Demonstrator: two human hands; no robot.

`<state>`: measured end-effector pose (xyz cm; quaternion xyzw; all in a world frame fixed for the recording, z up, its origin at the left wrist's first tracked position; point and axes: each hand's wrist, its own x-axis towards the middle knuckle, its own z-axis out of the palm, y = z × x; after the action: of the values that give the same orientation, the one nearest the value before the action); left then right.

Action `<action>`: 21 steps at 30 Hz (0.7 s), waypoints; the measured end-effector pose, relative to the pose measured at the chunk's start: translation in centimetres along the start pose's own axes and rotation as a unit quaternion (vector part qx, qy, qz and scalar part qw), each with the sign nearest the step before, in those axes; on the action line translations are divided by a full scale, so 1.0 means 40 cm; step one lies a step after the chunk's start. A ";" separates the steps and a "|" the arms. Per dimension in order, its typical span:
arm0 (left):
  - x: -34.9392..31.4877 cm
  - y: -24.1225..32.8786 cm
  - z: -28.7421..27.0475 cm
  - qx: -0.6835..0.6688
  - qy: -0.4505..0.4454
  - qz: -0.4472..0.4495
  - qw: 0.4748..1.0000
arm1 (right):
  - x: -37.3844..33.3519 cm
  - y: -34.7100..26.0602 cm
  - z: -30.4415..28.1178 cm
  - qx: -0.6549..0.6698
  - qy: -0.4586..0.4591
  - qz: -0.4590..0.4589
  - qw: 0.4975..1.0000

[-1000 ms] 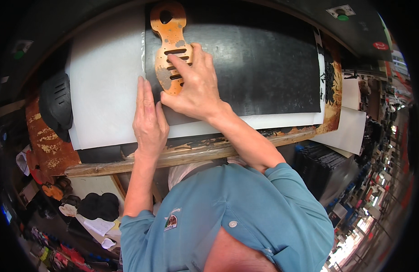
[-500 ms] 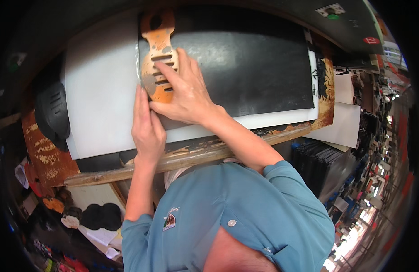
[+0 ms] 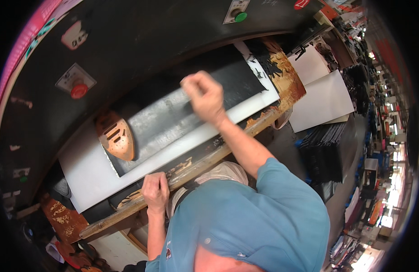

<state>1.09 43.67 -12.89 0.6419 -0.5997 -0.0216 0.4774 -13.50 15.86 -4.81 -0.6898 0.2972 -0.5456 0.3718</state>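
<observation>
A sole-shaped orange plate (image 3: 119, 140) with several slots lies on the left end of a black sheet (image 3: 159, 117); its far end is in shadow under the dark machine. Neither of my hands touches it. My right hand (image 3: 205, 97) is above the black sheet, slightly blurred, its fingers curled in and nothing seen in them. Closed in a fist, my left hand (image 3: 155, 190) is at the wooden rail (image 3: 191, 170) along the front edge. I see nothing in it. Beneath the black sheet is a white board (image 3: 94, 181).
The dark machine front (image 3: 141, 50) stands over the board, with a red button (image 3: 79, 89) and a green button (image 3: 240, 17). White sheets (image 3: 320, 102) and a stack of black sheets (image 3: 322, 152) are at the right. A black curved piece (image 3: 60, 187) sits at the left.
Both hands have let go of the orange plate. The right moved right and curled up; the left drew back to the front rail. My view has turned, showing more of the machine front.
</observation>
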 end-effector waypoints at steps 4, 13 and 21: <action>-0.023 -0.009 -0.017 0.074 -0.002 -0.026 0.997 | 0.134 -0.025 -0.221 -0.015 0.169 -0.074 0.983; -0.034 0.026 0.013 0.177 0.044 -0.028 0.983 | -0.051 0.014 -0.439 -0.109 0.069 -0.016 0.992; -0.011 0.034 0.017 0.172 0.062 -0.054 0.982 | -0.315 0.112 -0.343 -0.300 -0.041 -0.094 0.948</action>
<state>-0.45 43.85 -12.63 0.7463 -0.5281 0.0960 0.3937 -29.74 21.09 -13.49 -0.8163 0.3656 -0.4343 0.1064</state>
